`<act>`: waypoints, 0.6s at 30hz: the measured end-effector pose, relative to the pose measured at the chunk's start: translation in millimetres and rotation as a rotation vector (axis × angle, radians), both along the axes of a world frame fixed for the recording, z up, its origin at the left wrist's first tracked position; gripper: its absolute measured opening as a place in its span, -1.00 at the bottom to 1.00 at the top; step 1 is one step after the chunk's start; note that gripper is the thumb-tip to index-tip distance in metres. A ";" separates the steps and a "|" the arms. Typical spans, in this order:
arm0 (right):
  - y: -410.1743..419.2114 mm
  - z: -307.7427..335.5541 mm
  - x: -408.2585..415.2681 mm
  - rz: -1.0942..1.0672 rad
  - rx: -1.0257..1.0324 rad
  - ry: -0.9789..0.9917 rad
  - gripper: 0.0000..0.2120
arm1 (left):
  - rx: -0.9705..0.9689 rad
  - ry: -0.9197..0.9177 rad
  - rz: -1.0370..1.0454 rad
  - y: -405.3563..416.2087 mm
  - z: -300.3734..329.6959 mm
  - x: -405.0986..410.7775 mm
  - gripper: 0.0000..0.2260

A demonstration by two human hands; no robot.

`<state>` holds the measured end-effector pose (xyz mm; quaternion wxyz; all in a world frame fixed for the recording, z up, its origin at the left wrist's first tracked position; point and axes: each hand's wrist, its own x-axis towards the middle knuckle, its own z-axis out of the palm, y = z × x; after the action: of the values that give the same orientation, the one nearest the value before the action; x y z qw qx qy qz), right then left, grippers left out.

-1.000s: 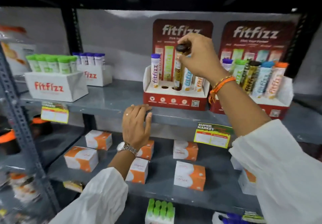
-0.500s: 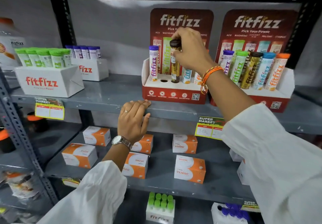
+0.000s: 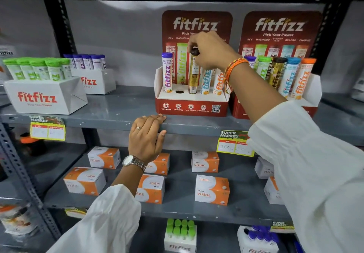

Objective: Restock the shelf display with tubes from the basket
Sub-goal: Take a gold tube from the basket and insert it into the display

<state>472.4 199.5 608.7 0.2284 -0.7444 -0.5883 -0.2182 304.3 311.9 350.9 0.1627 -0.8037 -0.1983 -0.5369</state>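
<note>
Right hand [image 3: 211, 50], upper centre of frame, fingertips pinched on the dark cap of a slim gold-and-brown plastic tube [image 3: 194, 71]. Tube stands upright in the middle hole of the red-and-white cardboard display tray [image 3: 190, 108] on the grey metal shelf [image 3: 118, 110]; base looks seated in the hole, hard to be sure. Hand sits directly above the tube, palm toward the backing card, wrist with orange thread bands to the lower right of it.

Handling, as judgement: rigid thin-walled tube, light, smooth glossy label so likely slippery along the barrel. Cap is the sensible grip since neighbours crowd the body. Tall and narrow, so it tips easily until it is fully down in the hole. Card tray is light too and could slide if pushed sideways.

Neighbours in the same tray: purple-capped white tube [image 3: 167, 73] at far left, then an empty round hole [image 3: 179, 91], then the held tube, then a blue-lettered white tube [image 3: 205, 82] and an orange-lettered white tube [image 3: 218, 83] just beside it on the right, tops hidden by the hand.

Left hand [image 3: 146, 137], centre of frame, fingers pressed together and curled over the shelf front edge, holding nothing, just below the tray's left corner.

One hole not yet filled. Basket not in view.
</note>
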 end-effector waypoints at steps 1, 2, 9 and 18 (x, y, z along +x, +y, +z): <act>-0.8 1.7 -0.5 0.010 -0.020 0.017 -0.67 | -0.004 0.004 0.000 -0.1 0.1 -0.4 -0.60; -1.0 2.7 -1.1 0.018 -0.029 0.032 -0.69 | -0.007 0.006 0.001 -0.6 0.4 -0.7 -0.60; 1.5 0.8 -1.2 0.059 0.046 0.074 -0.92 | -0.029 0.014 0.004 -2.3 0.6 -2.2 -0.54; 6.6 -0.6 1.9 0.020 -0.005 0.077 -0.55 | -0.054 0.018 0.002 -1.9 -0.3 -2.0 -0.62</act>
<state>474.3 206.1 608.0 0.2511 -0.7471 -0.5869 -0.1854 302.3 310.0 350.5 0.1436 -0.8124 -0.2122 -0.5238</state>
